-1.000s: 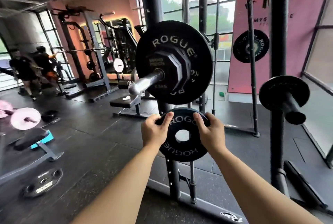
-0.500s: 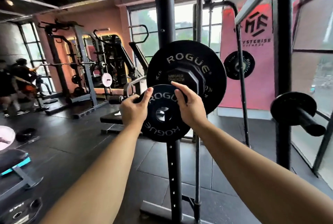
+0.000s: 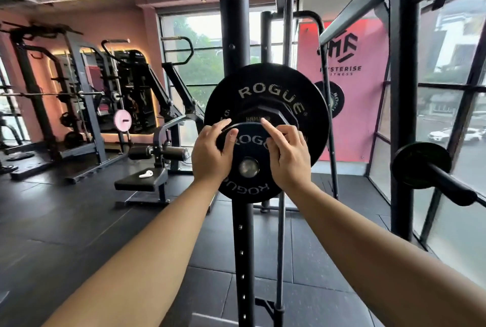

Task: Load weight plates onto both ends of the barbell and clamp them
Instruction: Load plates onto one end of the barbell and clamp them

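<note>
A small black ROGUE weight plate (image 3: 249,184) is held upright in front of me, with the steel end of the barbell sleeve (image 3: 248,167) showing in its centre hole. My left hand (image 3: 210,153) grips its left upper edge and my right hand (image 3: 288,156) grips its right upper edge, index finger raised. Behind it on the same bar sit a large black ROGUE plate (image 3: 265,85) and a smaller octagonal black plate (image 3: 268,113). The rest of the barbell is hidden behind the plates.
The black rack upright (image 3: 243,248) stands directly below the plates. A storage peg with a small black plate (image 3: 420,163) juts out at right on another upright (image 3: 403,90). A padded bench machine (image 3: 143,182) stands at left. More racks line the far pink wall.
Both hands lifted the small plate from waist height up to the bar end, and the sleeve tip now shows in its hole. My view moved closer to the plates.
</note>
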